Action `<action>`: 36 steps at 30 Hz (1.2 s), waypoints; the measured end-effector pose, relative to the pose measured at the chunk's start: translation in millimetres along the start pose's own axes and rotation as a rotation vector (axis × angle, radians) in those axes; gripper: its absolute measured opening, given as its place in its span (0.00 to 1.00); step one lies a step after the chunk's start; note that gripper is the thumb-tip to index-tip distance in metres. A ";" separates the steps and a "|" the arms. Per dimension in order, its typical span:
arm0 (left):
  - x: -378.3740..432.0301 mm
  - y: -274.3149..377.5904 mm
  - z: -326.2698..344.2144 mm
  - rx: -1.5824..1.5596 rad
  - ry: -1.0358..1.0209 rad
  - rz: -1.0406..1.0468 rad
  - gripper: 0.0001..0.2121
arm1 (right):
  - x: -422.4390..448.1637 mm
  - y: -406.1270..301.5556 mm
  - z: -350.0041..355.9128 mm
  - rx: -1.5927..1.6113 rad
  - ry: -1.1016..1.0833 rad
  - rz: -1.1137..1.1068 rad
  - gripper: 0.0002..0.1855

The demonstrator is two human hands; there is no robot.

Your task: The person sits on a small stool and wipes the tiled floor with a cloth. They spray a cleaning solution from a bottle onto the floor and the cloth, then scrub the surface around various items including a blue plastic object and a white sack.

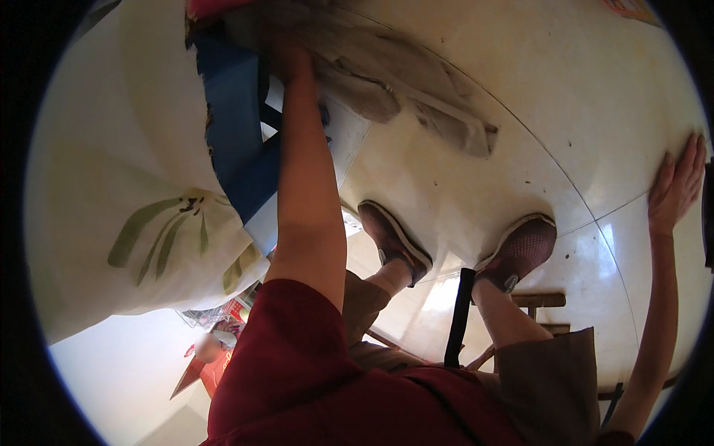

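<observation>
My left hand [290,56] reaches to the upper left, blurred and in shadow, beside a smeared grey-brown cloth-like item [454,125]. Whether its fingers hold anything is not clear. A rounded, greyish piece [362,97] lies near that hand, also blurred. Left of the forearm is a blue panel or sheet [231,122] with a ragged edge, next to a white cloth with a green leaf print [162,240]. On the far right my right hand [678,184] is empty, its palm spread over the pale tiled floor [569,122]; contact with the floor is uncertain.
My feet, in dark mesh shoes [521,242], stand on the tiles. Behind them are wooden furniture bars [538,300] and a black strap [460,318]. A red item [215,6] shows at the top. Lower left, a small figure in red [215,368] appears beyond the cloth.
</observation>
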State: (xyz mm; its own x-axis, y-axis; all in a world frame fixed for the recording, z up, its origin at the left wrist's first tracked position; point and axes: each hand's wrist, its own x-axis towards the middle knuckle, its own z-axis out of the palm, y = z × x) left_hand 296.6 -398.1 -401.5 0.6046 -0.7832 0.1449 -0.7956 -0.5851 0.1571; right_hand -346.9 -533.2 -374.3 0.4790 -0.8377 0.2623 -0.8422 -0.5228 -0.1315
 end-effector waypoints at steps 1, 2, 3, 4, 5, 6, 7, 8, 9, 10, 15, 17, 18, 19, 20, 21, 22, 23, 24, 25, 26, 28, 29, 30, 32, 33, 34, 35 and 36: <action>9.4 -19.4 2.0 0.021 0.019 -0.011 0.21 | 0.0 -0.1 3.1 -0.001 0.001 0.000 0.31; 18.2 -29.4 5.0 0.028 0.026 -0.017 0.21 | -0.1 -0.3 3.2 -0.008 -0.002 -0.004 0.31; 28.7 -34.8 7.1 0.031 0.037 -0.021 0.21 | -1.3 0.4 2.8 -0.015 -0.004 -0.006 0.31; 37.2 -41.3 7.3 0.036 0.050 -0.025 0.21 | -0.7 -0.8 2.4 -0.005 -0.007 0.006 0.31; 47.0 -44.5 10.2 0.033 0.056 -0.025 0.21 | -0.5 -1.9 2.9 0.004 -0.018 0.017 0.30; 55.6 -44.7 12.3 0.027 0.069 -0.022 0.21 | 0.6 -4.2 3.8 0.010 -0.017 0.028 0.30; 63.4 -44.7 15.4 0.020 0.082 -0.020 0.21 | 0.5 -5.0 4.7 0.013 -0.017 0.031 0.30; 67.4 -43.2 20.4 0.010 0.094 -0.019 0.21 | -0.1 -3.2 3.3 0.014 -0.020 0.032 0.30; 69.8 -44.2 20.8 0.009 0.107 -0.019 0.21 | -0.4 -1.1 2.4 0.016 -0.022 0.032 0.30; 71.7 -47.7 16.2 0.008 0.119 -0.027 0.21 | -1.7 4.4 2.9 0.016 -0.115 0.063 0.34; 60.5 -30.9 26.6 -0.048 0.134 -0.018 0.20 | -17.5 2.4 -5.5 -0.003 -0.338 0.181 0.44; 55.3 -22.2 25.1 -0.064 0.135 -0.031 0.20 | -11.8 3.1 -10.7 -0.023 -0.331 0.204 0.43; 55.6 -17.5 33.5 -0.084 0.125 -0.030 0.20 | -10.8 4.2 -18.5 -0.053 -0.338 0.222 0.43; 56.7 -22.4 23.9 -0.059 0.134 -0.031 0.20 | 30.2 -28.5 -17.0 -0.168 -0.593 0.628 0.43; 57.6 -32.6 12.8 -0.026 0.152 -0.041 0.20 | 73.5 -63.7 -12.9 -0.365 -0.963 0.939 0.43; 60.5 -35.6 12.2 -0.020 0.156 -0.043 0.20 | 81.3 -71.6 -14.7 -0.416 -0.996 0.928 0.42; 64.5 -38.5 11.4 -0.023 0.160 -0.047 0.20 | 67.2 -60.1 -12.6 -0.343 -0.816 0.784 0.41; 69.3 -40.5 14.5 -0.036 0.152 -0.047 0.20 | 30.6 -25.9 -9.1 -0.141 -0.370 0.315 0.40; 70.2 -37.3 18.7 -0.049 0.141 -0.038 0.20 | 15.7 -14.5 -5.0 -0.092 -0.235 0.187 0.40; 75.6 -35.1 20.5 -0.049 0.130 -0.035 0.20 | 9.7 -8.8 -0.3 -0.071 -0.154 0.113 0.39; 77.8 -35.6 16.8 -0.051 0.130 -0.036 0.20 | 8.9 -8.5 3.7 -0.069 -0.120 0.091 0.38; 73.9 -35.4 12.0 -0.058 0.128 -0.044 0.19 | 9.1 -7.4 9.0 -0.059 -0.092 0.070 0.36; 70.0 -35.6 9.7 -0.066 0.123 -0.049 0.19 | 9.8 -7.4 10.7 -0.059 -0.087 0.052 0.35; 63.9 -29.6 10.3 -0.078 0.119 -0.050 0.19 | 9.7 -6.3 11.9 -0.055 -0.075 0.038 0.35; 43.2 -14.3 16.5 -0.126 0.093 -0.063 0.19 | 1.9 -2.9 6.4 -0.073 -0.057 0.012 0.33; 36.7 -6.9 17.8 -0.151 0.080 -0.075 0.19 | -1.0 0.1 3.8 -0.080 -0.044 -0.005 0.32; 36.9 1.0 19.9 -0.174 0.067 -0.085 0.19 | -4.4 4.6 2.1 -0.082 -0.036 -0.007 0.32; 38.4 2.4 19.3 -0.202 0.063 -0.113 0.19 | -4.4 5.2 1.9 -0.081 -0.029 -0.019 0.31; 46.9 -1.8 20.1 -0.158 0.076 -0.080 0.19 | -1.5 4.4 2.3 -0.059 -0.020 -0.017 0.31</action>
State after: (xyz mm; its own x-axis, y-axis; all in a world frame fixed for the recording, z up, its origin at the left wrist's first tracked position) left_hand 325.6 -438.1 -414.6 0.6719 -0.7137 0.1980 -0.7323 -0.6003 0.3215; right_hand -350.8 -534.6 -377.4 0.4978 -0.8321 0.2447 -0.8467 -0.5274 -0.0709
